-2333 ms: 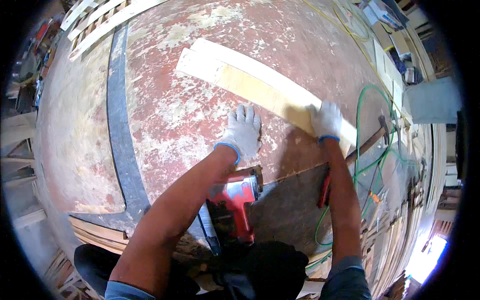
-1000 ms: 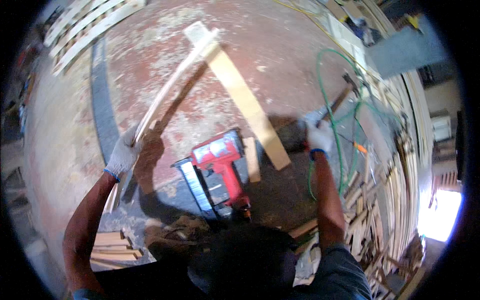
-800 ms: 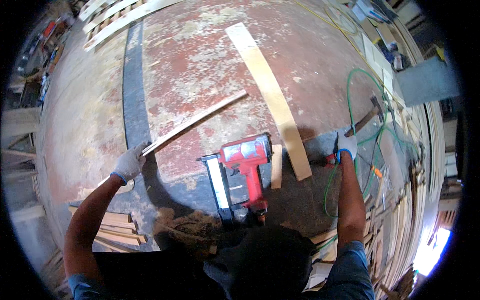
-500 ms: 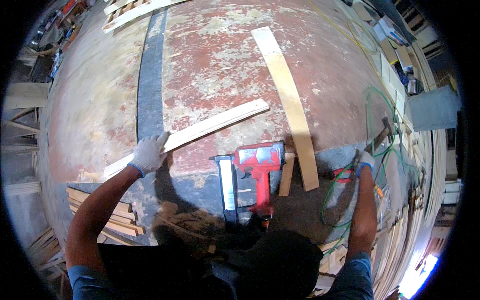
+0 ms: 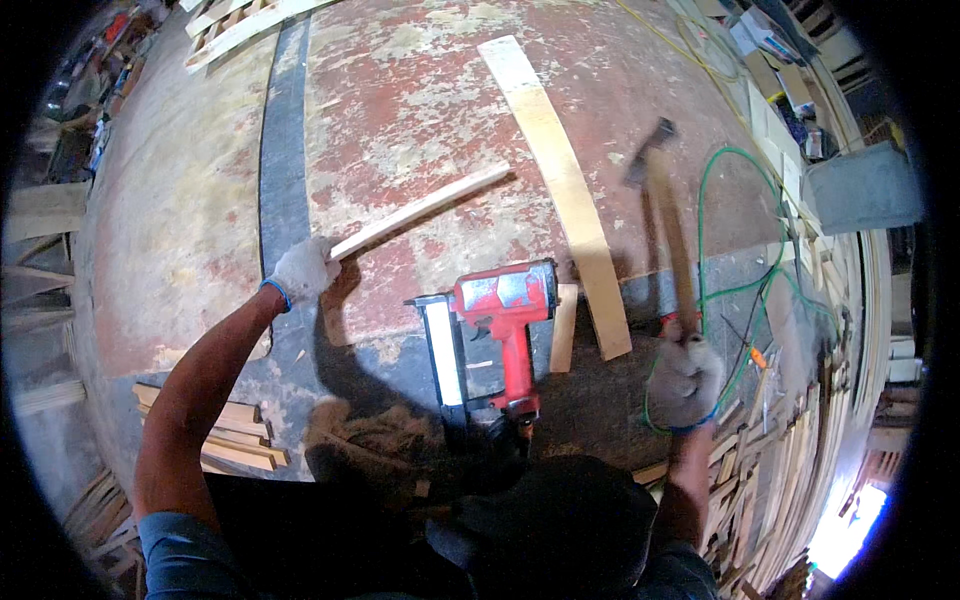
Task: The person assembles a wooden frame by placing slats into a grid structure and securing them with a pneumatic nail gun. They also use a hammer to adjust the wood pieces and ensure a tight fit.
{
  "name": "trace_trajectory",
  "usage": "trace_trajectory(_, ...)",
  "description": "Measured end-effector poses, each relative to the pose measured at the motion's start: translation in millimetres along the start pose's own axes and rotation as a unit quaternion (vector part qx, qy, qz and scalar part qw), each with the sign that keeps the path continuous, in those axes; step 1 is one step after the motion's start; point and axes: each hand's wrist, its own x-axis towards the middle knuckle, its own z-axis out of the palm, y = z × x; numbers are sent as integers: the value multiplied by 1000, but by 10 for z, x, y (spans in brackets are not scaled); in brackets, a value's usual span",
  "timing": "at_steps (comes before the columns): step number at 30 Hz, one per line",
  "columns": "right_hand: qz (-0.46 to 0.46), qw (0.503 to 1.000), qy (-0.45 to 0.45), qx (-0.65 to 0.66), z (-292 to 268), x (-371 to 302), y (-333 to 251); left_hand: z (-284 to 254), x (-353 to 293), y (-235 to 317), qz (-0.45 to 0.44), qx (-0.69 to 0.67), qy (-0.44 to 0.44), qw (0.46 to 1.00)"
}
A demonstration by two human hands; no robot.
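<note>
In a white work glove, my left hand is closed on the near end of a pale wooden strip. The strip slants up to the right over the floor, its narrow edge showing. My right hand, also gloved and slightly blurred, is wrapped round the wooden handle of a hammer. Its dark head points away from me. Between my hands a red nail gun with a silver magazine lies on the floor. A long board and a short wood piece lie to its right.
Cut wooden slats are stacked at the near left. A green hose loops over the floor at right, near an orange-handled tool. Many strips lie along the right side. A slatted wooden frame sits far left.
My right hand has come left and nearer, and the hammer has swung up from the right side. The strip in my left hand has turned onto its narrow edge.
</note>
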Motion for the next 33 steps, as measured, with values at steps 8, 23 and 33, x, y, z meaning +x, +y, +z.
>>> trace_trajectory(8, -19, 860, 122, -495, 799, 280, 848, -717, -600, -237, 82, 0, 63, 995)
trace_trajectory(23, -2, 826, 104, -555, 1281, 511, 1907, 393, -1659, -1577, -135, 18, 135, 981)
trace_trajectory(33, 46, 853, -20, -520, 1843, 860, 2396, 421, -1717, -1317, -171, 104, 215, 956)
